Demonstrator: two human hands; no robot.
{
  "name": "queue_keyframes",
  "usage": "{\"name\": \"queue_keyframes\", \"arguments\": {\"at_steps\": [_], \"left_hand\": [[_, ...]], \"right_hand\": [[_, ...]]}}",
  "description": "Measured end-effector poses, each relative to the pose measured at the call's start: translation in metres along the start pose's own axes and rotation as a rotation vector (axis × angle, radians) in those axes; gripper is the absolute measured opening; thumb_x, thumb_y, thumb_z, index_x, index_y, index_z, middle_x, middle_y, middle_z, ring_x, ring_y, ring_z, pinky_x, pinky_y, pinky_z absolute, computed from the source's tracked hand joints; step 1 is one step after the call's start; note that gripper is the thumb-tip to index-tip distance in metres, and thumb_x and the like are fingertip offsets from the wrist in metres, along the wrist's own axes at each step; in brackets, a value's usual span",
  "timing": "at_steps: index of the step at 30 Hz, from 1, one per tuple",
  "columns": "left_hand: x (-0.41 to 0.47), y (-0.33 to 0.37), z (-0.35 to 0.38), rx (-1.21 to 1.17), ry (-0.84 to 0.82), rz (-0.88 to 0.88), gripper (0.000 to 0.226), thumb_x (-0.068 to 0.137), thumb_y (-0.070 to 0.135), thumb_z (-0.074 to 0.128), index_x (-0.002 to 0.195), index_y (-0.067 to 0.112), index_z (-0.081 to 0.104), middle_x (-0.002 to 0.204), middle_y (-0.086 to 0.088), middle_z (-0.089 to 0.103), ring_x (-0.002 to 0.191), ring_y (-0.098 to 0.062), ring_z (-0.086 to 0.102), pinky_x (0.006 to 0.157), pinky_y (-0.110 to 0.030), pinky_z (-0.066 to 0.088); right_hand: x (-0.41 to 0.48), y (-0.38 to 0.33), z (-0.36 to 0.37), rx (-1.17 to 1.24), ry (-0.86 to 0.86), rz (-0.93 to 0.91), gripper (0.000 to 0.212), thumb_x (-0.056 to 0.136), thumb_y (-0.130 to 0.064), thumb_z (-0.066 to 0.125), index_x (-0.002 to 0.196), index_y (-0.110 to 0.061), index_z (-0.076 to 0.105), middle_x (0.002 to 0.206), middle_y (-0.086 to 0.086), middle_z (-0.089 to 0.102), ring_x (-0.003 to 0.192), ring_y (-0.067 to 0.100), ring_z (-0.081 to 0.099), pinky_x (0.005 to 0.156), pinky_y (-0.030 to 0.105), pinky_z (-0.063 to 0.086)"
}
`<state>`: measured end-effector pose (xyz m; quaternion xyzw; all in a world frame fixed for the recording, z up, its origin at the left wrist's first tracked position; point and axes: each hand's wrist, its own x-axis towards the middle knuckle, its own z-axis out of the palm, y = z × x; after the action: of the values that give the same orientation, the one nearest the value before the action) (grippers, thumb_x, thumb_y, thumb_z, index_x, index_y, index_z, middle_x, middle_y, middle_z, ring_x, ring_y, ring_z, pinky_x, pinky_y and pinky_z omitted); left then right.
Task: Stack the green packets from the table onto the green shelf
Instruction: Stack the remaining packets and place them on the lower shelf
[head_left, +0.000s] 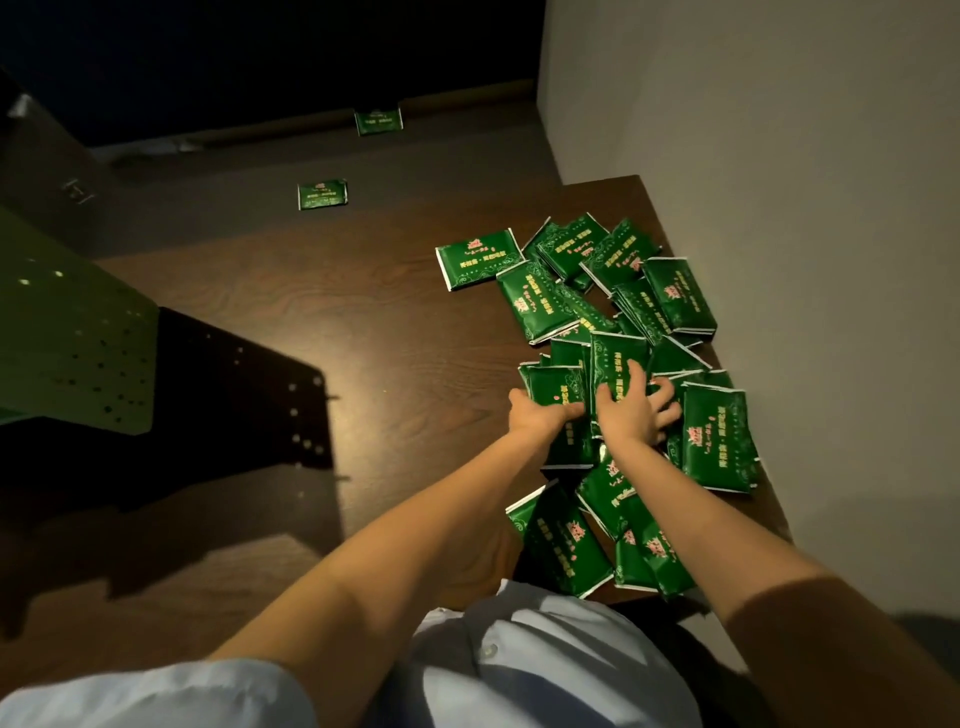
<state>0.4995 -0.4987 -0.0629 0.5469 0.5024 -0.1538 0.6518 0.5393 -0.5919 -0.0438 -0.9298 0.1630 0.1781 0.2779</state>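
Observation:
Several green packets (613, 322) lie in a loose heap along the right side of the dark wooden table (311, 312). My left hand (537, 415) reaches into the heap, thumb on top and fingers tucked under the edge of one green packet (556, 389), gripping it. Just to its right, my right hand (636, 413) lies on the heap with fingers spread, the index finger stretched along the face of another packet (615, 358). The green shelf (78, 332), a perforated metal panel, juts in from the left edge, well apart from both hands.
Two stray packets lie farther back, one on the table (322, 195) and one by the dark back edge (378, 121). A pale wall (779, 208) runs close along the table's right side. The shelf throws a dark shadow (234, 389) on the wood.

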Motion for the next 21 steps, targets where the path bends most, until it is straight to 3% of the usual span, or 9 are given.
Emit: {"name": "queue_keyframes", "arguments": {"at_steps": [2, 5, 9, 11, 12, 15, 17, 21], "left_hand": [[-0.008, 0.006, -0.002, -0.084, -0.095, 0.056, 0.089, 0.056, 0.023, 0.091, 0.126, 0.008, 0.039, 0.119, -0.010, 0.060, 0.109, -0.027, 0.061, 0.097, -0.047, 0.050], [0.002, 0.006, 0.000, -0.215, -0.229, 0.058, 0.110, 0.028, 0.040, 0.097, 0.124, 0.009, 0.053, 0.116, -0.011, 0.068, 0.101, -0.026, 0.068, 0.090, -0.047, 0.055], [-0.001, 0.016, -0.001, -0.172, -0.180, 0.032, 0.083, 0.047, 0.026, 0.093, 0.119, 0.006, 0.055, 0.110, -0.013, 0.069, 0.097, -0.028, 0.068, 0.088, -0.046, 0.056], [0.004, 0.016, -0.002, -0.126, -0.124, 0.037, 0.090, 0.037, 0.030, 0.093, 0.116, 0.007, 0.057, 0.108, -0.012, 0.070, 0.095, -0.028, 0.069, 0.087, -0.045, 0.056], [0.005, 0.017, -0.005, -0.097, -0.097, 0.041, 0.089, 0.034, 0.030, 0.092, 0.114, 0.007, 0.058, 0.106, -0.012, 0.070, 0.093, -0.028, 0.069, 0.086, -0.044, 0.057], [0.003, 0.018, -0.021, -0.072, -0.045, 0.060, 0.056, 0.056, 0.013, 0.088, 0.106, 0.007, 0.062, 0.099, -0.011, 0.071, 0.088, -0.027, 0.070, 0.082, -0.041, 0.058], [0.000, 0.020, -0.039, -0.078, -0.032, 0.078, 0.049, 0.062, 0.007, 0.084, 0.106, 0.008, 0.062, 0.099, -0.011, 0.071, 0.087, -0.027, 0.070, 0.081, -0.040, 0.058], [-0.003, 0.024, -0.096, -0.112, -0.101, 0.099, 0.042, 0.072, 0.005, 0.078, 0.110, 0.007, 0.059, 0.101, -0.013, 0.069, 0.080, -0.024, 0.068, 0.065, -0.031, 0.059]], "right_hand": [[-0.003, -0.003, 0.002, 0.015, 0.005, -0.023, 0.049, 0.094, -0.031, 0.051, 0.141, -0.030, 0.038, 0.154, 0.008, 0.016, 0.140, 0.033, 0.013, 0.108, 0.052, 0.026], [-0.010, -0.006, 0.006, 0.081, 0.018, -0.068, 0.041, 0.098, -0.023, 0.041, 0.139, -0.028, 0.045, 0.152, 0.004, 0.025, 0.139, 0.027, 0.016, 0.110, 0.049, 0.023], [-0.021, -0.002, 0.007, 0.216, -0.005, -0.120, 0.038, 0.099, -0.015, 0.037, 0.130, -0.019, 0.057, 0.147, -0.003, 0.039, 0.139, 0.018, 0.022, 0.113, 0.041, 0.024], [-0.022, 0.000, 0.004, 0.248, -0.011, -0.138, 0.036, 0.098, -0.014, 0.037, 0.124, -0.017, 0.062, 0.144, -0.005, 0.045, 0.137, 0.016, 0.027, 0.111, 0.035, 0.026], [-0.022, 0.001, 0.003, 0.243, -0.020, -0.152, 0.036, 0.098, -0.013, 0.036, 0.119, -0.016, 0.065, 0.141, -0.005, 0.049, 0.135, 0.016, 0.030, 0.107, 0.032, 0.029], [-0.019, 0.005, 0.000, 0.164, -0.040, -0.225, 0.035, 0.096, -0.008, 0.035, 0.108, -0.015, 0.067, 0.130, -0.002, 0.057, 0.127, 0.021, 0.040, 0.088, 0.028, 0.036], [-0.016, 0.009, 0.000, 0.113, -0.029, -0.245, 0.033, 0.095, -0.006, 0.037, 0.110, -0.014, 0.065, 0.128, -0.002, 0.058, 0.124, 0.022, 0.042, 0.082, 0.028, 0.036], [-0.018, 0.007, 0.005, -0.026, 0.015, -0.275, 0.029, 0.094, -0.009, 0.042, 0.116, -0.014, 0.060, 0.132, 0.000, 0.052, 0.126, 0.023, 0.039, 0.099, 0.039, 0.038]]}}
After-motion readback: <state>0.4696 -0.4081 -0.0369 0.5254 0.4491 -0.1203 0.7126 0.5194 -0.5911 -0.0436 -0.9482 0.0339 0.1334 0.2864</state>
